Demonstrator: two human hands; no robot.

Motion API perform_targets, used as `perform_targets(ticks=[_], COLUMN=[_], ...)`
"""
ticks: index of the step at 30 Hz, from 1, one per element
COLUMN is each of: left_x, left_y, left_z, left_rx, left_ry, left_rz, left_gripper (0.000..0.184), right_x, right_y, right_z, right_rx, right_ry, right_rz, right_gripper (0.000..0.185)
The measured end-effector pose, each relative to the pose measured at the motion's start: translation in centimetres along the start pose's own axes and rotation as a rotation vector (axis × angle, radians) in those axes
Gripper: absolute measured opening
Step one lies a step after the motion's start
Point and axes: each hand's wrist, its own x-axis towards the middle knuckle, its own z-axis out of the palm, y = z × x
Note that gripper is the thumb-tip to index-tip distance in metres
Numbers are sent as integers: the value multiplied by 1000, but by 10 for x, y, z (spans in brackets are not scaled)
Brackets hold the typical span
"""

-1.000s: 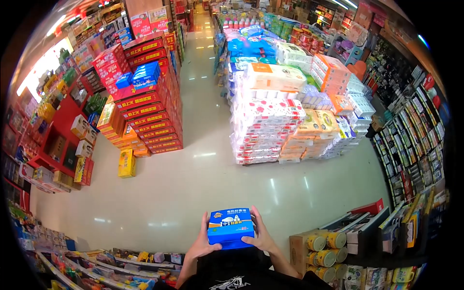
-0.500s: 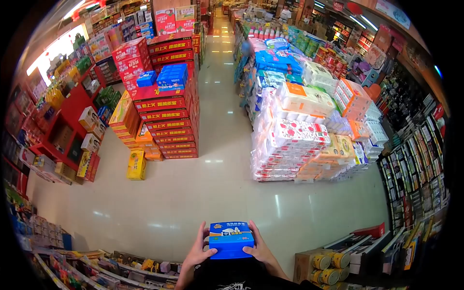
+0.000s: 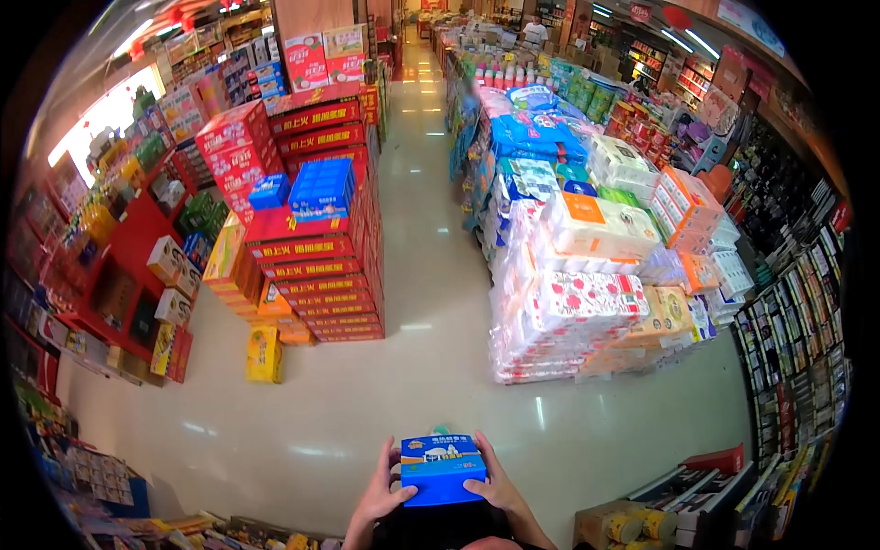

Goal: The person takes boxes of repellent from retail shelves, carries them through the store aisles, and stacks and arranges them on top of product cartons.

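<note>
A blue cardboard box (image 3: 440,486) with white print and a picture on its top is held level in front of my body. My left hand (image 3: 385,495) grips its left side, thumb on the front face and fingers along the edge. On the opposite side my right hand (image 3: 500,486) holds it the same way, its thumb near the front right corner. Just beyond the box's far edge a small pale green thing (image 3: 442,429) peeks out, too covered to name.
Ahead on the left, red drink cartons (image 3: 307,249) form a stack topped by blue boxes (image 3: 321,190). A yellow box (image 3: 264,355) stands on the floor beside it. Packs of tissue paper (image 3: 587,301) are piled on the right. A tiled aisle (image 3: 417,266) runs between. Shelves (image 3: 793,330) line the right side.
The stacks ahead now look nearer and lower in view, as I have moved forward. Both hands keep their grip on the blue box, which sits slightly lower in view.
</note>
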Motion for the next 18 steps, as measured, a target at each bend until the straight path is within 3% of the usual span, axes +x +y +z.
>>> perform_targets(ticks=[18], left_x=[118], left_y=[34], left_z=[-56], left_rx=[23], left_ry=[10], left_rz=[-76], left_gripper=[110], right_x=[137], right_y=[-26], right_z=[-22], right_rx=[57], right_ry=[-51], right_rz=[39], right_gripper=[110])
